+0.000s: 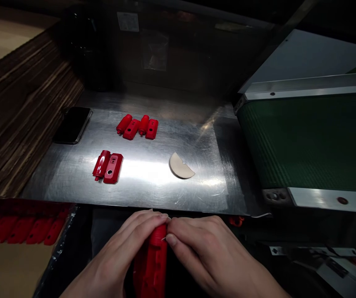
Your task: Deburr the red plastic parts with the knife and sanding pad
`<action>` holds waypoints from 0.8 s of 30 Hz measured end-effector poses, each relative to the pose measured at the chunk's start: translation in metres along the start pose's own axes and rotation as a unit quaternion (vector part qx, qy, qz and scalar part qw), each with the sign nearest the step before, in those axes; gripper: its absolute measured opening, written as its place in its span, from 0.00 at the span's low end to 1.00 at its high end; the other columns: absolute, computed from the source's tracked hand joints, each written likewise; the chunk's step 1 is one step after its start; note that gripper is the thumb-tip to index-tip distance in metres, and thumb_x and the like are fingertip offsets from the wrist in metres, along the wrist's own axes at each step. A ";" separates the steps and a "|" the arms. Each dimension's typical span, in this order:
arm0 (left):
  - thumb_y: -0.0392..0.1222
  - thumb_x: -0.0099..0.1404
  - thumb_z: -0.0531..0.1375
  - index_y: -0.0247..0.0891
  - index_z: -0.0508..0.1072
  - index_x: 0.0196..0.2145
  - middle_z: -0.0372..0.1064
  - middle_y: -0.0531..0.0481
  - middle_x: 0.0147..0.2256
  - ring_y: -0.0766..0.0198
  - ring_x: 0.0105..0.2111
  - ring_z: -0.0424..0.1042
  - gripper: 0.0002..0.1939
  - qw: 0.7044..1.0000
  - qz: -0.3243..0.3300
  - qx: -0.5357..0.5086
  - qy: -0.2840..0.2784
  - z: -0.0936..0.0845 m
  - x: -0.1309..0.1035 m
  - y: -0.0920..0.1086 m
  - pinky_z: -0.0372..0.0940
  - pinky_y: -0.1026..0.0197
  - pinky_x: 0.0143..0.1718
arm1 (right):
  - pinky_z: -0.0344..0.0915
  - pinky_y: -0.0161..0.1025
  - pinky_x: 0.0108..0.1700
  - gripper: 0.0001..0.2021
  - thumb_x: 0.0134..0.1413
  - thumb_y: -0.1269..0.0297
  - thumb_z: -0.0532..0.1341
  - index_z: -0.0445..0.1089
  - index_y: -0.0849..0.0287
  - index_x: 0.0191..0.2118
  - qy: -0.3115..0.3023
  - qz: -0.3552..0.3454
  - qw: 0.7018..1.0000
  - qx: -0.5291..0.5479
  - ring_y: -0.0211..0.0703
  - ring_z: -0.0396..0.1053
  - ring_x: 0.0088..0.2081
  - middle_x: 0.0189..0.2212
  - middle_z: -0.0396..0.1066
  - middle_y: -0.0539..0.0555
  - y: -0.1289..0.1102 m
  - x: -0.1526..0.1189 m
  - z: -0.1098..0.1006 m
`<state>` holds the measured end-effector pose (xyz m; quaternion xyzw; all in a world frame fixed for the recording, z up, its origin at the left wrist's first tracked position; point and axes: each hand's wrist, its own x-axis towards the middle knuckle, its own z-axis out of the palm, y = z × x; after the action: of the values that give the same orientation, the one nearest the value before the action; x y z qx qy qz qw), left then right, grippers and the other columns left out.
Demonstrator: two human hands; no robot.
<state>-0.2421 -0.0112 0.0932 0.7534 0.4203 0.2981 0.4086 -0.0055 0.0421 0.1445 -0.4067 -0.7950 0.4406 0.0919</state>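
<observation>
A red plastic part (156, 265) is upright at the bottom centre, below the table's front edge. My left hand (118, 252) wraps over its top and left side, gripping it. My right hand (209, 248) is closed against the part's upper right side, thumb and forefinger pressed together. A thin, light sliver shows at that thumb's tip; what it belongs to is hidden. On the metal table (146, 190) ahead lie a red pair of parts (108, 167), two smaller-looking red pairs (137, 127) farther back, and a beige half-disc (180, 167).
Stacked cardboard sheets (19, 103) line the left, with a dark phone (72, 125) beside them. A green conveyor belt (314, 140) stands at the right. Below the table at left, several red parts (22, 227) lie in rows on cardboard.
</observation>
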 end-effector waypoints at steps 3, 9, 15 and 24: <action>0.41 0.62 0.72 0.57 0.47 0.76 0.63 0.49 0.71 0.46 0.70 0.63 0.54 1.000 0.001 0.009 -0.008 0.000 -0.002 -0.004 0.61 0.49 0.72 | 0.58 0.37 0.33 0.13 0.77 0.63 0.51 0.69 0.55 0.39 -0.009 0.004 1.000 -0.002 0.37 0.67 0.30 0.33 0.74 0.46 -0.001 0.000 0.000; 0.44 0.61 0.72 0.58 0.48 0.76 0.63 0.49 0.72 0.44 0.70 0.64 0.54 1.000 0.005 -0.005 -0.010 -0.001 -0.004 -0.005 0.61 0.49 0.72 | 0.59 0.38 0.34 0.14 0.78 0.61 0.50 0.67 0.55 0.38 -0.023 0.016 1.000 -0.010 0.39 0.69 0.30 0.33 0.75 0.47 -0.003 0.001 0.000; 0.45 0.61 0.73 0.58 0.47 0.76 0.62 0.49 0.72 0.44 0.71 0.63 0.54 1.000 -0.001 -0.010 -0.015 0.000 -0.004 -0.006 0.59 0.47 0.73 | 0.56 0.38 0.32 0.15 0.78 0.60 0.50 0.64 0.54 0.36 -0.032 0.023 0.999 0.002 0.38 0.66 0.28 0.31 0.73 0.46 -0.003 0.004 -0.001; 0.45 0.61 0.73 0.56 0.46 0.76 0.59 0.47 0.73 0.42 0.73 0.59 0.55 0.999 -0.016 0.003 -0.035 0.001 -0.006 -0.015 0.57 0.45 0.73 | 0.50 0.39 0.31 0.14 0.77 0.62 0.52 0.59 0.54 0.34 -0.022 0.019 0.999 0.016 0.36 0.60 0.26 0.28 0.68 0.43 -0.002 0.005 0.000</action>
<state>-0.2495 -0.0121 0.0789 0.7579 0.4183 0.2637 0.4255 -0.0100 0.0451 0.1452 -0.4102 -0.7820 0.4638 0.0721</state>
